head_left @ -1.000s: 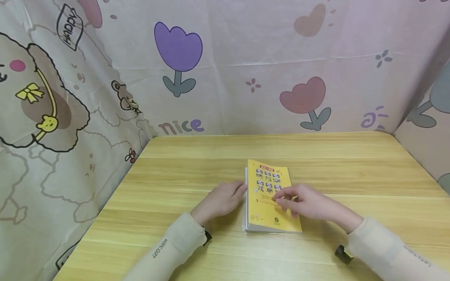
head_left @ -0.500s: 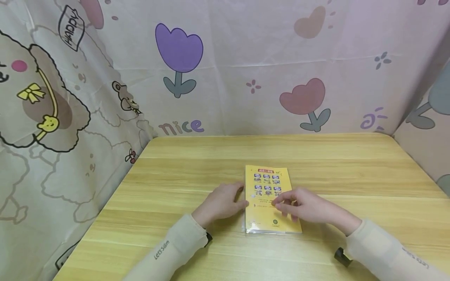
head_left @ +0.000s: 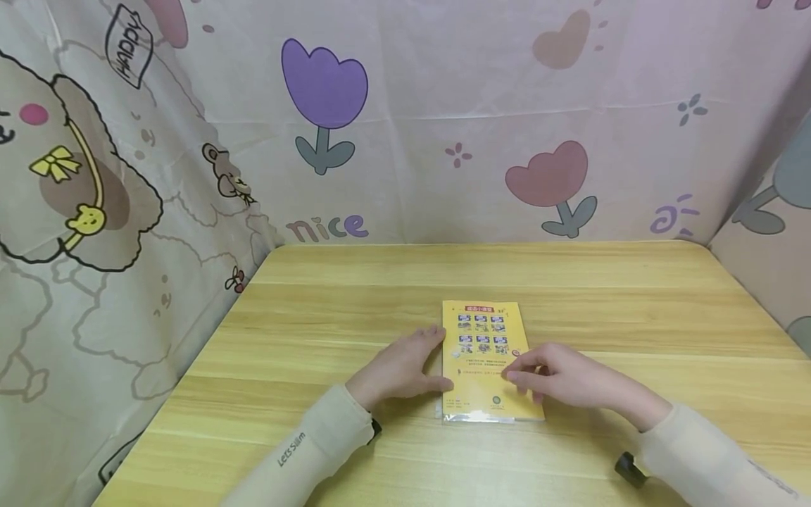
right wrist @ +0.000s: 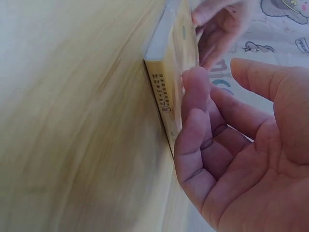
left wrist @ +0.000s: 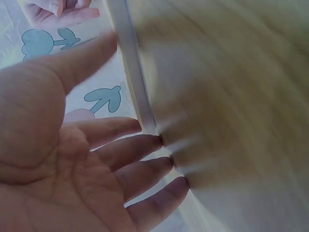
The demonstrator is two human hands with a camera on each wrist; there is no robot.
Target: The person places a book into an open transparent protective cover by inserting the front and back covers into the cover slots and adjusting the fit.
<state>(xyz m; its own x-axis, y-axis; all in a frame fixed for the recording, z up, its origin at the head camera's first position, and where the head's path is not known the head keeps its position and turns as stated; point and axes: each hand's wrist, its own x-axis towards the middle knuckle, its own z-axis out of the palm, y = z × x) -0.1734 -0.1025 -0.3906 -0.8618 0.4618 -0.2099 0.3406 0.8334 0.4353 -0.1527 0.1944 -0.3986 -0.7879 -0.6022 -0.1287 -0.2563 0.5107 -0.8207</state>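
A yellow book (head_left: 476,394) with small pictures on its cover lies closed and flat on the table, a clear plastic edge along its near side. At its left side my left hand (head_left: 402,370) is spread, the thumb at the cover's edge. The left wrist view shows those straight fingers (left wrist: 145,179) by the pale page edge (left wrist: 128,58), tips at the table. My right hand (head_left: 567,374) is over the book's right part, fingers bent loosely. In the right wrist view its fingers (right wrist: 193,140) touch the book beside the printed spine (right wrist: 163,92), thumb apart from them.
The wood-grain table (head_left: 342,296) spreads around the book. A printed cloth (head_left: 431,84) with flowers and cartoon figures hangs behind and at both sides. Black wrist straps (head_left: 630,470) show under the sleeves.
The slightly lifted yellow cover has come down flat. My left hand's thumb has moved nearer me along the left edge and the fingers have spread. My right hand has shifted slightly right.
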